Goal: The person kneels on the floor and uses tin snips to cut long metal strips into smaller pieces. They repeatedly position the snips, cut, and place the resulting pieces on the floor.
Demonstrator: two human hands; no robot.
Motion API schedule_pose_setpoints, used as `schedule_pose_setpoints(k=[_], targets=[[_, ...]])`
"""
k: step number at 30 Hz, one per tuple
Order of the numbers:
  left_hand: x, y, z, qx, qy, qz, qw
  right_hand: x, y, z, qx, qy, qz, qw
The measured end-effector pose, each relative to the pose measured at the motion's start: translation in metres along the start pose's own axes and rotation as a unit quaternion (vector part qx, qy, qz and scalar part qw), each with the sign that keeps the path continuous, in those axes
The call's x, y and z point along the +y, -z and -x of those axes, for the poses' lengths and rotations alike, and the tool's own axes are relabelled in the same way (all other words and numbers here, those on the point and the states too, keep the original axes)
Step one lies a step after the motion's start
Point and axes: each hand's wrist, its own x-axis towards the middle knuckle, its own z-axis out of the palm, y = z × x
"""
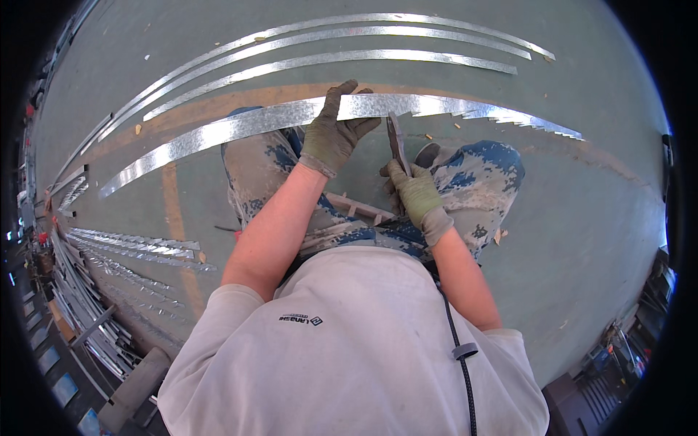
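Head view: metal strip (233,129), one, held crosswise just beyond the knees (494,163). Left hand (336,134), gloved, grip wrapped about its middle, presumably to steady it beside the blades. Right hand (416,192), gloved, grip closed about the handles of metal snips (396,142), tips at the strip's near edge; blade gap unclear. Near edge notched rightward, smooth leftward. Three loose strips (349,31) bound the far side; grey-green floor (582,240) gives room rightward.
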Motion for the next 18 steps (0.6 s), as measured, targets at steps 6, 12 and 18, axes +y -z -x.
schedule_pose_setpoints(k=[6, 12, 18], targets=[[0.002, -0.005, 0.002, -0.001, -0.005, -0.009, 1.000, 0.005, 0.011, -0.004, -0.073, -0.022, -0.100, 0.992], [0.007, -0.016, 0.006, -0.009, -0.031, -0.038, 0.999, 0.016, 0.010, 0.004, -0.292, -0.041, -0.392, 0.871], [0.004, -0.015, 0.010, 0.018, 0.008, -0.053, 0.998, 0.015, 0.011, 0.001, -0.308, -0.024, -0.370, 0.876]])
